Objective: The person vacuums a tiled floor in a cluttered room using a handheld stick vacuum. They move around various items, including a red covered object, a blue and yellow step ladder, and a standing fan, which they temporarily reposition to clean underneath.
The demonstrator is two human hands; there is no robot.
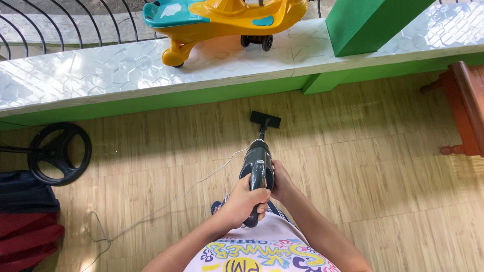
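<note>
Both hands grip a dark handheld vacuum: left hand [244,201] wrapped shut around the handle, right hand [280,182] closed against the body's side. Vacuum [258,168] hangs over the wood floor [373,166], nozzle [265,119] down near the green ledge [151,100]. Risks: thin white cord [166,204] trails loose leftward, could snag feet or tug tight; nozzle could bump the ledge. Around: black fan base [59,153] left, yellow ride-on toy [222,20] on the ledge, red wooden furniture [466,108] right, dark and red cloth bundle [25,226] bottom left.
</note>
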